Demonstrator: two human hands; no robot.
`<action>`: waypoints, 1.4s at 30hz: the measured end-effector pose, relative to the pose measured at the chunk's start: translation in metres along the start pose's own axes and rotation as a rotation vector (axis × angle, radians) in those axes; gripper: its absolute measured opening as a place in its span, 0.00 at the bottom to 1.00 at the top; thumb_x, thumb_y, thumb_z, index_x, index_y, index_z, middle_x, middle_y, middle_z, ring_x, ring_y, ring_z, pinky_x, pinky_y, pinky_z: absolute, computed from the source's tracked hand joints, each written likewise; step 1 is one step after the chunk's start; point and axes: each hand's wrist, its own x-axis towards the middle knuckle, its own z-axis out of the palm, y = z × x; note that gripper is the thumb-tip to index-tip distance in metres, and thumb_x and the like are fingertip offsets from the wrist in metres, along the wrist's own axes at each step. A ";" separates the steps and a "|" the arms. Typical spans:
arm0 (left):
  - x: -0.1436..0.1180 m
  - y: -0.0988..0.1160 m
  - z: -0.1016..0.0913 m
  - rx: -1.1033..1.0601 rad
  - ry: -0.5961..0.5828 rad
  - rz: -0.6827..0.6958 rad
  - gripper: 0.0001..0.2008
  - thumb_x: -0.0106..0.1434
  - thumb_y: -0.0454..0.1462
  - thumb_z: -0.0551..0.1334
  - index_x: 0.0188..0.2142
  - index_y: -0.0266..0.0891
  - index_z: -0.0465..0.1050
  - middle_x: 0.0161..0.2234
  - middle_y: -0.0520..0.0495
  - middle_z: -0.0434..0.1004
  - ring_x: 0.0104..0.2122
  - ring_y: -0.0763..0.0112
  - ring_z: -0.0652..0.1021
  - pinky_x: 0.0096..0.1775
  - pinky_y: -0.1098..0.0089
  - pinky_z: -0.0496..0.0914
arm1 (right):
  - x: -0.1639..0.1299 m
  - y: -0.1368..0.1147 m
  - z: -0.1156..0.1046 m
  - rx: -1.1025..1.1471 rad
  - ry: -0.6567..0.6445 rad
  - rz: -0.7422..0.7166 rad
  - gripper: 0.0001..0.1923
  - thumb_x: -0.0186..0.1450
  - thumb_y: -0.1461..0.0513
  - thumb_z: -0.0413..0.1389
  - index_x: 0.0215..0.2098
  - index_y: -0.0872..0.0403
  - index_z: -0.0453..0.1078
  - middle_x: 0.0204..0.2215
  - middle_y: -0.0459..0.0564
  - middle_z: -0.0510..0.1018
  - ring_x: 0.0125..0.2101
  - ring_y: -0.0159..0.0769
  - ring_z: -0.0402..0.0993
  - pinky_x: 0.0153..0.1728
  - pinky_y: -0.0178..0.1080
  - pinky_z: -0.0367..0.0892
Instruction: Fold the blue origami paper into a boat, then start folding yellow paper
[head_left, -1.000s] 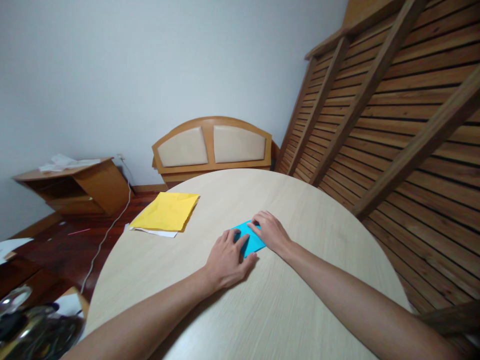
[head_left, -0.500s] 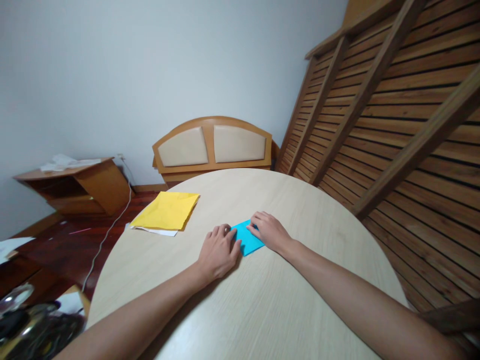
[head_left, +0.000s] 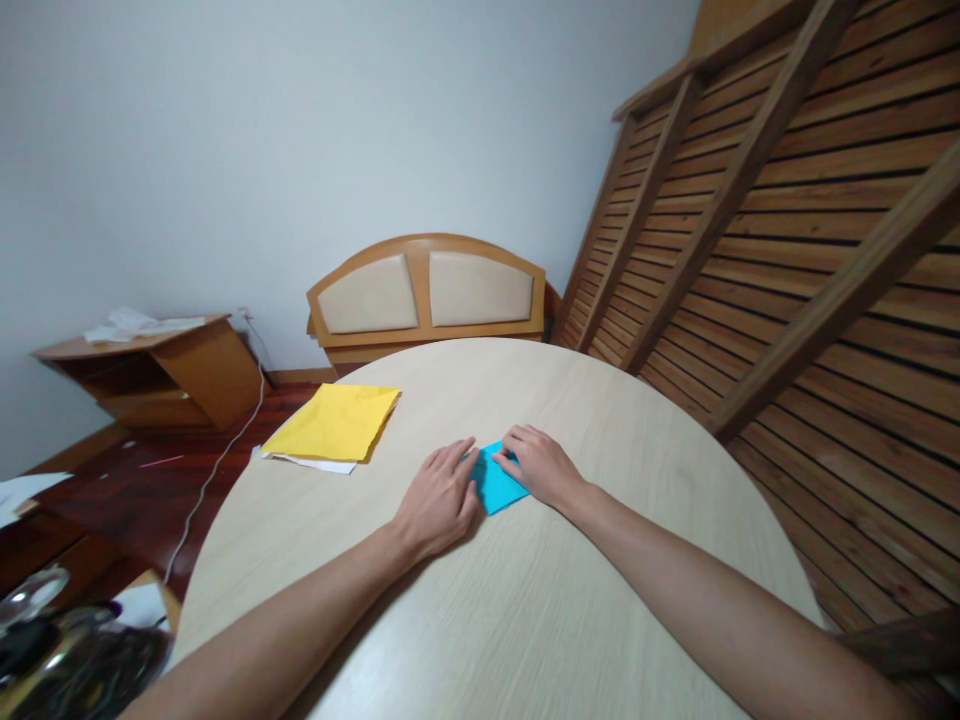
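Note:
A small folded sheet of bright blue paper (head_left: 499, 492) lies flat on the round pale wood-grain table (head_left: 585, 620). My left hand (head_left: 441, 497) rests along the paper's left edge, palm down, its fingers stretched forward and the thumb beside the edge. Over the upper right part of the paper is my right hand (head_left: 541, 463), with bent fingers and thumb pressed together on it. What lies beneath the right fingertips is hidden.
Yellow paper (head_left: 330, 420) lies over white paper (head_left: 315, 465) at the table's left side. A wooden headboard (head_left: 424, 290) stands behind the table. Slatted wood panels (head_left: 750, 270) lean at the right. At the left are a low cabinet (head_left: 191, 375) and a white cable (head_left: 217, 465).
My left fingers have straightened and slid forward along the paper's left edge. The right hand and the blue paper have stayed nearly in place.

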 end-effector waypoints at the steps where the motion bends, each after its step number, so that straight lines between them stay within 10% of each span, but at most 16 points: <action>1: 0.000 0.000 0.002 -0.031 -0.025 0.059 0.21 0.69 0.37 0.50 0.60 0.36 0.64 0.64 0.38 0.62 0.63 0.58 0.65 0.62 0.54 0.60 | 0.000 0.000 -0.001 0.012 0.002 0.002 0.08 0.69 0.58 0.56 0.34 0.54 0.72 0.34 0.51 0.76 0.39 0.40 0.70 0.42 0.40 0.63; 24: 0.003 0.002 -0.007 -0.044 -0.137 0.126 0.25 0.70 0.48 0.52 0.62 0.44 0.64 0.59 0.38 0.67 0.56 0.53 0.70 0.56 0.51 0.66 | -0.005 0.024 -0.017 0.258 -0.170 -0.059 0.16 0.67 0.54 0.58 0.50 0.52 0.73 0.49 0.55 0.76 0.51 0.44 0.68 0.53 0.46 0.63; 42: 0.005 0.008 -0.012 -0.006 -0.160 0.122 0.28 0.70 0.54 0.49 0.63 0.48 0.63 0.55 0.38 0.67 0.52 0.50 0.70 0.52 0.50 0.66 | -0.012 0.055 -0.039 0.307 -0.552 0.084 0.34 0.64 0.42 0.55 0.66 0.40 0.60 0.71 0.49 0.48 0.70 0.61 0.30 0.66 0.62 0.37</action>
